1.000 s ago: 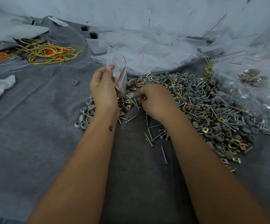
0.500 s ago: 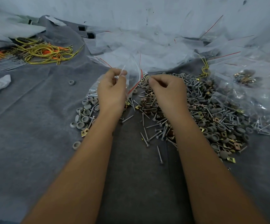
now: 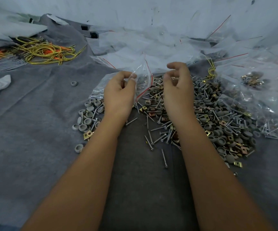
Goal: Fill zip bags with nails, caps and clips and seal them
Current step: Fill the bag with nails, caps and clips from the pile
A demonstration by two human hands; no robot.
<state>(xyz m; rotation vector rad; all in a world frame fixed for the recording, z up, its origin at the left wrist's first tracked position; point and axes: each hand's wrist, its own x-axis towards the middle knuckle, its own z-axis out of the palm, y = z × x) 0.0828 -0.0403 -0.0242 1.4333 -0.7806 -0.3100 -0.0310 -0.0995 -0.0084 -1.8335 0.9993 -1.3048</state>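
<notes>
Pinching a clear zip bag (image 3: 142,72) by its edge between thumb and fingertips, the left hand (image 3: 119,92) holds it up over the middle of the grey cloth (image 3: 35,130), above the heap of nails, caps and clips (image 3: 206,117). The right hand (image 3: 178,87) hovers just beside the bag, fingers loosely curled; whether they hold anything I cannot tell. Empty bags (image 3: 151,44) lie piled along the far edge.

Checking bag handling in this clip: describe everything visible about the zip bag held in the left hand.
The zip bag is small, clear, crinkled plastic with a thin red line along its zip edge. The left hand pinches its top corner between thumb and fingers, so it hangs tilted above the nails. Its mouth looks unsealed; contents can't be made out. The right hand is beside it, not touching.
</notes>
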